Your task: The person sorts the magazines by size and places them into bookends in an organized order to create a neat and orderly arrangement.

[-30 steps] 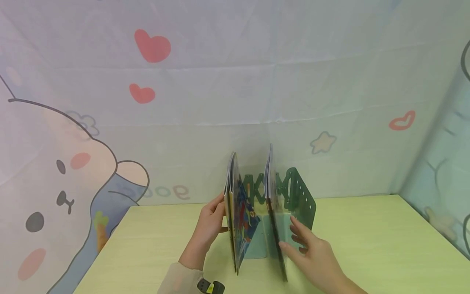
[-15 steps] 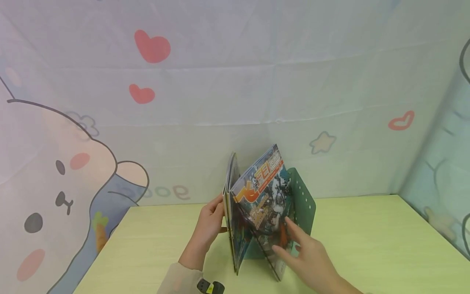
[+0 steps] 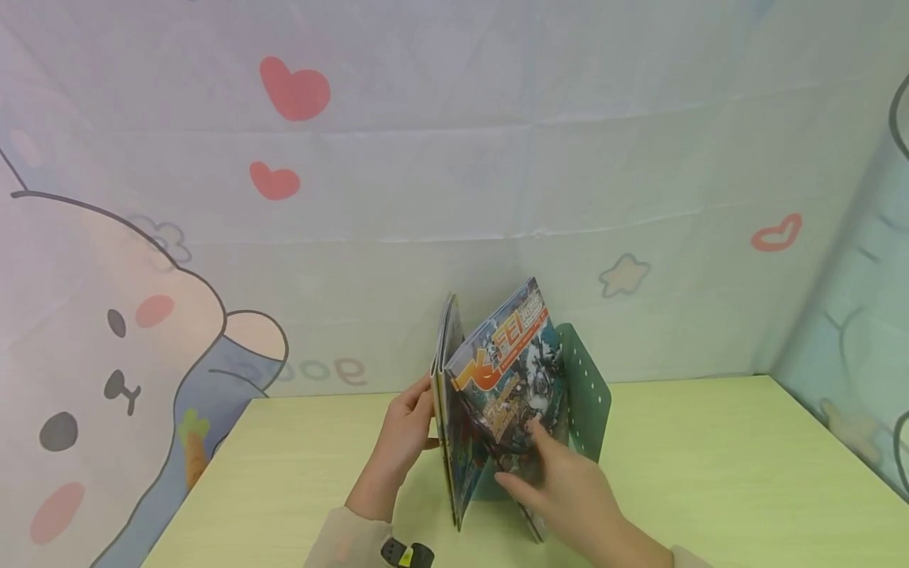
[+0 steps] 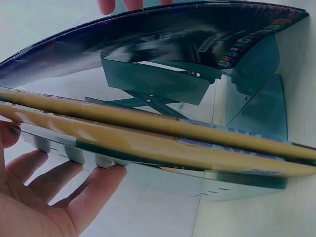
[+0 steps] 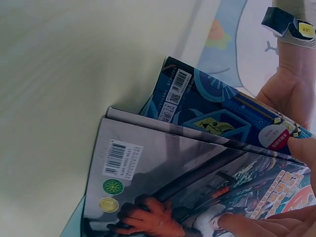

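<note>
Several thin comic magazines stand upright in a green metal bookend (image 3: 588, 394). Two of them (image 4: 143, 133) lean together at the left, spines outward. My left hand (image 3: 402, 434) is beside them; its extended fingers touch the outer face of the left plate in the left wrist view. A magazine with an orange title and armoured figures (image 3: 517, 371) slants across the middle, its far top edge tilted right; a second cover edge shows behind it in the right wrist view. My right hand (image 3: 568, 485) rests with its fingers against that cover, thumb near its front edge.
The bookend's lattice crosspiece (image 4: 153, 98) shows between the magazines. A pale yellow-green table (image 3: 731, 473) lies beneath. Behind it hangs a cloth backdrop (image 3: 426, 158) printed with hearts and a cartoon bear. A dark band (image 3: 407, 554) circles the left wrist.
The right-hand magazine has swung leftward against the left pair, turning its cover into view. My right hand has moved left and come onto the cover. My left hand stays in place.
</note>
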`<state>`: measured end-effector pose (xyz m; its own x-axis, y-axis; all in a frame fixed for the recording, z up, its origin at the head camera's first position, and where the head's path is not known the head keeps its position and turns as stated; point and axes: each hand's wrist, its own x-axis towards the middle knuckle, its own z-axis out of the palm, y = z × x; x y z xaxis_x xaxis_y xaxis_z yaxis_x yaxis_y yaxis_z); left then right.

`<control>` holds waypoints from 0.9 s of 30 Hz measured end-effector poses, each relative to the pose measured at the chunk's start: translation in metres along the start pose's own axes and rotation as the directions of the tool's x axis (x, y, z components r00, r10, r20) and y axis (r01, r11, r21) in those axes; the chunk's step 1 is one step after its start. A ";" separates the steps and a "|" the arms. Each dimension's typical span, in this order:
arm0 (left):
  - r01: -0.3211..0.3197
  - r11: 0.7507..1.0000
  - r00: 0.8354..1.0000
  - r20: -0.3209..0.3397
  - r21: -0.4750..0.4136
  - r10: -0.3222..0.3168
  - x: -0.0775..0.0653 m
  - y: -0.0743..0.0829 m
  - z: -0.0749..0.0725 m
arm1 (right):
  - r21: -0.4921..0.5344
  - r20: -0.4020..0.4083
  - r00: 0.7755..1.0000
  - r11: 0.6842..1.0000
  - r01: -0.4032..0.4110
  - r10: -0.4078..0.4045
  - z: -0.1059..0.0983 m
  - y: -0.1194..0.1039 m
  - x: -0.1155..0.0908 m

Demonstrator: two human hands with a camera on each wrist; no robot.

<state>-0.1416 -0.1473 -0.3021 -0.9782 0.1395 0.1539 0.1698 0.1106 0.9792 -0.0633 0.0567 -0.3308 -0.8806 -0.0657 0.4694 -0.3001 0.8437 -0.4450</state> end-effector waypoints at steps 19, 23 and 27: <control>0.008 1.000 1.000 -0.001 -0.003 -0.008 -0.001 0.001 0.000 | -0.070 0.016 0.999 0.997 0.029 -0.028 0.012 -0.013 0.014; 0.009 1.000 1.000 0.013 -0.016 -0.009 -0.001 0.001 0.000 | -0.031 0.009 1.000 0.999 0.021 -0.021 0.011 -0.013 0.012; 0.004 1.000 1.000 0.014 -0.007 -0.004 -0.001 0.002 0.000 | 0.001 0.004 1.000 1.000 0.005 -0.005 0.007 -0.011 0.008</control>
<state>-0.1401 -0.1475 -0.3008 -0.9772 0.1527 0.1478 0.1647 0.1045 0.9808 -0.0697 0.0429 -0.3277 -0.8806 -0.0724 0.4683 -0.3050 0.8430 -0.4431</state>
